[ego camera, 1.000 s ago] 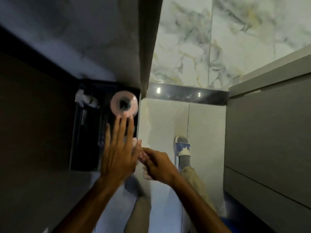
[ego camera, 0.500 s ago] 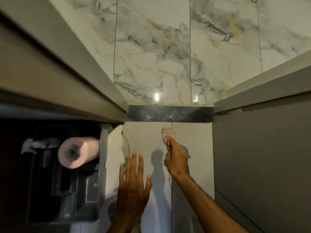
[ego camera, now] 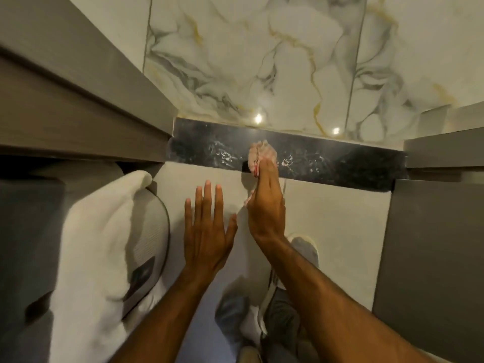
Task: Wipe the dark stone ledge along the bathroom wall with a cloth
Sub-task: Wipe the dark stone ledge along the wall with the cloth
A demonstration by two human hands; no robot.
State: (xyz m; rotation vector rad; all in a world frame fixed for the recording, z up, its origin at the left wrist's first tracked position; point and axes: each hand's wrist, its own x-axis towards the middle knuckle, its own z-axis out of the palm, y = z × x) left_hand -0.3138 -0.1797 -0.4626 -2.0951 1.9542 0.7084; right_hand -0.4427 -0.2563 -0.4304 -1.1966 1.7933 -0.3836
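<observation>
The dark stone ledge point(ego camera: 327, 161) runs across the marble wall between two grey cabinets, speckled with pale marks. My right hand point(ego camera: 265, 205) reaches forward and grips a bunched pale pink cloth point(ego camera: 262, 153), which presses on the ledge a little left of its middle. My left hand point(ego camera: 205, 231) hovers flat below the ledge, fingers spread, holding nothing, close beside my right wrist.
A white towel point(ego camera: 99, 244) drapes over a grey rounded object at the left. Grey cabinet fronts point(ego camera: 432, 244) close in the right side, and a grey shelf edge point(ego camera: 78, 121) juts at upper left. My feet point(ego camera: 275, 310) stand below on the pale floor.
The view has swung up and closer to the ledge. My right hand has carried the cloth from the pale wall panel up onto the dark ledge. The left hand stays open beside it.
</observation>
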